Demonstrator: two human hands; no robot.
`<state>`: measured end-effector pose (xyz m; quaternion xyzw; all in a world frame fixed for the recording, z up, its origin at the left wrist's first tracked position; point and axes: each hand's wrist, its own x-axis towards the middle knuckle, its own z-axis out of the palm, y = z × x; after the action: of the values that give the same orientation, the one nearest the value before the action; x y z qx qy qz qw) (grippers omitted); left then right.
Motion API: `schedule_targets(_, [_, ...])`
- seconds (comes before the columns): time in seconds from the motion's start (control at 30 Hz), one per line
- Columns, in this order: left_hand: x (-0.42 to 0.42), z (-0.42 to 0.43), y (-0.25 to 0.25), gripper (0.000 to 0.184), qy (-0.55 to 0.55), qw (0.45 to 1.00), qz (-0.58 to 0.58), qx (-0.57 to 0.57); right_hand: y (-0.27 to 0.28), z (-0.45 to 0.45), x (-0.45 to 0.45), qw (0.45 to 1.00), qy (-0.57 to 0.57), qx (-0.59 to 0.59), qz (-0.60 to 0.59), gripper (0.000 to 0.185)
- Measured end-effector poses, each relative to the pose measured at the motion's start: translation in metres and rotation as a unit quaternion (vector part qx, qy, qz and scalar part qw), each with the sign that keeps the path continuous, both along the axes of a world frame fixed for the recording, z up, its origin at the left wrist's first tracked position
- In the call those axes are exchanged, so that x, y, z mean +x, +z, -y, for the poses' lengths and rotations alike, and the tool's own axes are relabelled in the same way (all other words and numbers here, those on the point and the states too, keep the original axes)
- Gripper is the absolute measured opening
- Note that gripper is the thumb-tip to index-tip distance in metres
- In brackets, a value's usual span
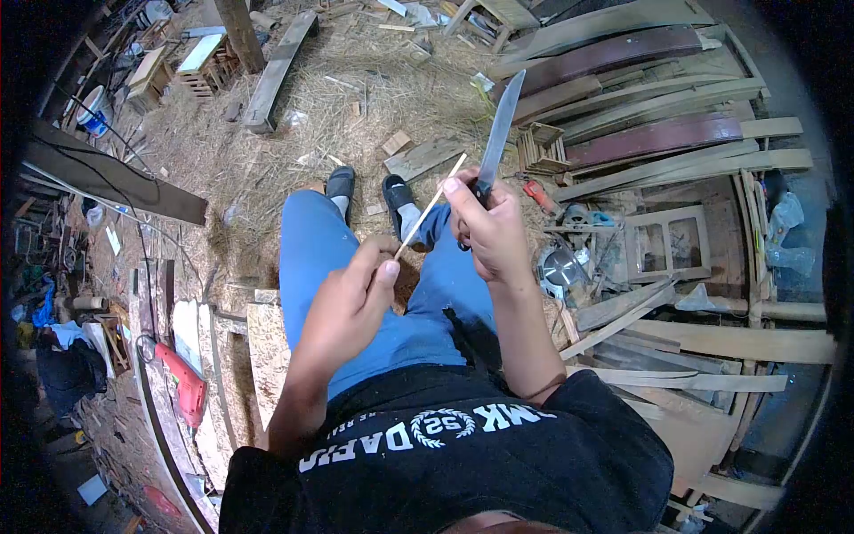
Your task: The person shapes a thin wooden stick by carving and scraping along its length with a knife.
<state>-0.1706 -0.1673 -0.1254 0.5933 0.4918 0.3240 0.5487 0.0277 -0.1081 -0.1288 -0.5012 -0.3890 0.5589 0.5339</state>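
A thin pale wooden stick (433, 203) slants up and to the right above my lap. Its lower end is pinched between the thumb and fingers of my left hand (356, 298). My right hand (489, 222) is wrapped round the dark handle of a knife (502, 125), whose long blade points up and away from me. The right thumb lies close to the upper end of the stick; whether it touches it, I cannot tell. The blade is apart from the stick.
Long boards (658, 93) are stacked at the right, beside a small wooden crate (543, 148) and a red tool (539, 197). A red power tool (184, 384) lies on boards at the left. Straw and shavings cover the floor around a wooden post (238, 36).
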Motion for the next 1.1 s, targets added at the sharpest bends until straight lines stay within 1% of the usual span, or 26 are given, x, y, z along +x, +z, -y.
schedule_targets(0.03, [0.001, -0.001, 0.002, 0.022, 0.000, 1.000, 0.000, -0.001, 0.000, 0.001, -0.001, 1.000, -0.003, 0.004, 0.016, 0.014])
schedule_targets(0.07, [0.004, -0.003, 0.006, 0.022, 0.006, 0.999, 0.043, -0.027, 0.000, 0.001, -0.001, 0.999, -0.006, 0.008, 0.032, 0.013])
schedule_targets(0.1, [0.006, -0.004, 0.008, 0.021, 0.012, 0.995, 0.087, -0.053, 0.000, 0.003, -0.003, 0.999, -0.006, 0.007, 0.032, 0.013])
schedule_targets(0.13, [0.008, -0.005, 0.009, 0.021, 0.013, 0.995, 0.087, -0.053, 0.001, 0.004, -0.006, 1.000, -0.013, 0.012, 0.018, 0.013])
schedule_targets(0.2, [0.012, -0.006, 0.010, 0.018, 0.032, 0.981, 0.161, -0.101, 0.005, 0.006, -0.008, 1.000, -0.021, 0.016, 0.004, 0.013])
schedule_targets(0.23, [0.015, -0.005, 0.007, 0.018, 0.032, 0.981, 0.161, -0.103, 0.007, 0.007, -0.008, 1.000, -0.012, 0.008, -0.008, 0.013])
schedule_targets(0.3, [0.021, -0.005, -0.003, 0.017, 0.046, 0.976, 0.198, -0.074, 0.009, 0.008, -0.007, 1.000, -0.003, 0.000, -0.019, 0.014])
schedule_targets(0.43, [0.024, -0.004, -0.012, 0.015, 0.057, 0.973, 0.219, -0.043, 0.009, 0.010, -0.005, 1.000, 0.013, -0.005, -0.015, 0.012])
schedule_targets(0.5, [0.020, -0.004, -0.004, 0.016, 0.040, 0.963, 0.240, -0.113, 0.009, 0.010, -0.005, 1.000, 0.012, -0.004, -0.012, 0.011])
schedule_targets(0.53, [0.019, -0.005, -0.003, 0.016, 0.040, 0.963, 0.240, -0.113, 0.009, 0.010, -0.005, 1.000, 0.017, -0.005, -0.016, 0.011])
schedule_targets(0.6, [0.019, -0.006, -0.001, 0.019, 0.020, 0.953, 0.265, -0.148, 0.010, 0.010, -0.004, 1.000, 0.022, -0.006, -0.021, 0.011])
schedule_targets(0.63, [0.017, -0.006, -0.001, 0.019, 0.020, 0.953, 0.265, -0.149, 0.010, 0.010, -0.004, 0.999, 0.026, -0.008, -0.017, 0.012])
schedule_targets(0.7, [0.015, -0.007, 0.001, 0.020, 0.003, 0.945, 0.271, -0.184, 0.010, 0.010, -0.003, 0.999, 0.030, -0.010, -0.014, 0.012])
schedule_targets(0.8, [0.014, -0.007, 0.003, 0.022, 0.005, 0.939, 0.280, -0.201, 0.007, 0.010, -0.002, 1.000, 0.028, -0.012, 0.004, 0.013])
schedule_targets(0.93, [0.014, -0.007, 0.002, 0.022, 0.013, 0.938, 0.275, -0.210, 0.005, 0.011, -0.004, 1.000, 0.012, 0.000, 0.021, 0.014])
schedule_targets(1.03, [0.018, -0.006, -0.004, 0.021, 0.027, 0.943, 0.277, -0.185, 0.002, 0.012, -0.003, 0.999, 0.006, 0.002, 0.035, 0.014])
schedule_targets(1.1, [0.020, -0.005, -0.007, 0.018, 0.047, 0.956, 0.248, -0.149, 0.002, 0.012, -0.003, 0.999, 0.007, 0.007, 0.046, 0.014])
